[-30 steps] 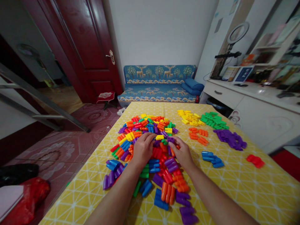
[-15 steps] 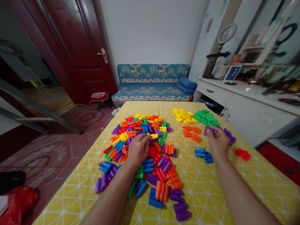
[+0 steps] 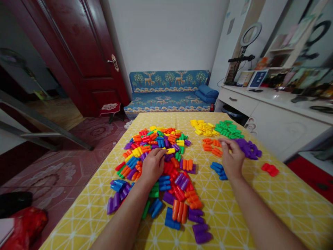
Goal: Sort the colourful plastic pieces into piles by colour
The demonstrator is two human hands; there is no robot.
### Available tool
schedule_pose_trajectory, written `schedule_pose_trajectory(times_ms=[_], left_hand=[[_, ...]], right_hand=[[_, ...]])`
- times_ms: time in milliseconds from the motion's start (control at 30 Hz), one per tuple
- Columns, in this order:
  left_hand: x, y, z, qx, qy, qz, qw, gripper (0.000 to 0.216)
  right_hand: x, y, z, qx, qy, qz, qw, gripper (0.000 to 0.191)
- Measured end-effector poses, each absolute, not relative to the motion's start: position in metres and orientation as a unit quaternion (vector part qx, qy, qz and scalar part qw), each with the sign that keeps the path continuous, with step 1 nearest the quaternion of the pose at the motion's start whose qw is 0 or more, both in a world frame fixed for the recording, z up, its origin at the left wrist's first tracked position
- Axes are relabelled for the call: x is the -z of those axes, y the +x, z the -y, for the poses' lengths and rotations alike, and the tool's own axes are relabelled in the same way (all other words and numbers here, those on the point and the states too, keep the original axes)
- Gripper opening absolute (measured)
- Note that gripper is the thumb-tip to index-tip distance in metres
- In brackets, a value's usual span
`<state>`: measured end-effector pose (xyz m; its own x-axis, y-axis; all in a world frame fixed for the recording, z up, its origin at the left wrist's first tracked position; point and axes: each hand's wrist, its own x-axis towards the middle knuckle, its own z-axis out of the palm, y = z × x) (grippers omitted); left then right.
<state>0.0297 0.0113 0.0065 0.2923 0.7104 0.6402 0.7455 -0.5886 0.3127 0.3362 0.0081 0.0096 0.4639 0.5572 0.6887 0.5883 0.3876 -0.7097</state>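
My left hand [image 3: 153,166] rests over a large mixed pile of plastic connecting blocks [image 3: 173,170], its fingers curled against a yellow block [image 3: 170,151] at the fingertips. The thumb is mostly hidden. Over the right half of the table, my right hand [image 3: 233,158] has its thumb and index finger apart, with nothing visible between them. Its fingertips are beside the small group of orange blocks [image 3: 215,152]. Blue blocks [image 3: 218,170] lie just left of its wrist. Purple blocks [image 3: 248,149] are heaped to its right.
Yellow blocks [image 3: 201,127] and green blocks [image 3: 229,129] form separate heaps toward the far edge. Red blocks [image 3: 270,169] lie at the right. A yellow patterned cloth [image 3: 229,218] covers the table. Behind stand a blue sofa [image 3: 166,97] and a white dresser [image 3: 286,118].
My right hand has moved left from the purple heap toward the orange blocks. The blue blocks have shifted slightly left. My left hand is nearly still.
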Motion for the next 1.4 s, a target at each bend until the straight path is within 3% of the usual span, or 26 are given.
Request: schedule_pose_trajectory(times_ms=[100, 233, 300, 500, 767, 900, 1233, 1400], left_hand=[[-0.006, 0.03, -0.01, 0.38, -0.801, 0.462, 0.023, 0.031], [-0.007, 0.031, -0.009, 0.377, -0.801, 0.465, 0.02, 0.032], [-0.007, 0.031, -0.009, 0.378, -0.801, 0.463, 0.022, 0.031], [-0.006, 0.031, -0.009, 0.371, -0.804, 0.464, 0.02, 0.032], [-0.007, 0.03, -0.009, 0.372, -0.805, 0.463, 0.016, 0.032], [-0.007, 0.03, -0.009, 0.369, -0.805, 0.465, 0.016, 0.032], [-0.005, 0.03, -0.01, 0.37, -0.806, 0.461, 0.016, 0.031], [-0.006, 0.03, -0.01, 0.372, -0.802, 0.467, 0.014, 0.029]], right_hand=[[-0.017, 0.3, 0.0, -0.067, -0.52, 0.631, 0.571, 0.027], [-0.009, 0.258, 0.008, -0.123, -0.505, 0.769, 0.372, 0.051], [-0.002, 0.246, 0.01, -0.148, -0.522, 0.772, 0.331, 0.051], [0.012, 0.244, 0.007, -0.205, -0.542, 0.667, 0.469, 0.036], [0.009, 0.251, 0.002, -0.495, -0.455, 0.405, 0.62, 0.04], [0.004, 0.251, 0.003, -0.529, -0.447, 0.374, 0.618, 0.04], [0.011, 0.246, 0.001, -0.471, -0.462, 0.457, 0.597, 0.054], [0.0, 0.246, 0.009, -0.431, -0.498, 0.482, 0.578, 0.042]])
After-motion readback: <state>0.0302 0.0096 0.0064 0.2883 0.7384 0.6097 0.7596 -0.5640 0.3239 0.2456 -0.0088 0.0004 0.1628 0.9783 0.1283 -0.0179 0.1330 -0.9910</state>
